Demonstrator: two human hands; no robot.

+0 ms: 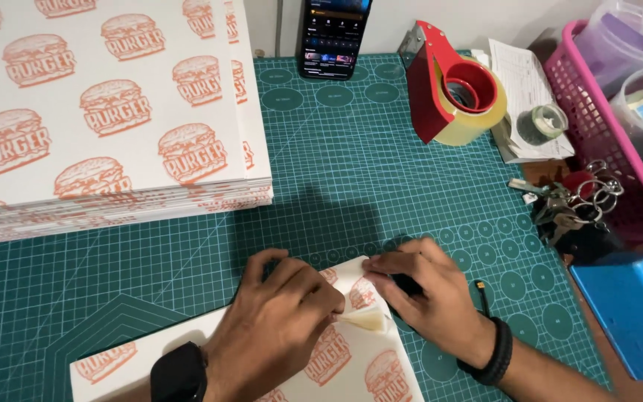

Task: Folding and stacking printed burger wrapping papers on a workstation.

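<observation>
both hands sit low in the frame, working the top corner of a printed paper sheet (351,357) that lies on the green cutting mat (351,179). left hand (280,309), with a black watch on its wrist, presses down on the sheet with fingers curled, fingertips meeting the folded corner; it pins the paper rather than gripping it. right hand (429,294), wearing a dark braided band, has thumb and forefinger pinched on the small turned-over flap (366,318) at that corner. something dark shows under the right fingers, possibly a small tool, but it is too hidden to tell.

to fold well here, i'd judge the left hand should keep the sheet flat and steady while the right draws the flap tight along one of the mat's grid lines, then runs a fingertip firmly along the crease.

up-left stands a stack of the same burger-printed sheets (106,112). a phone (334,37) leans at the back, a red tape dispenser (452,85) stands beside it, keys (567,201) and a pink basket (597,126) lie to the right, and a blue dispenser (634,313) sits near the right edge.
</observation>
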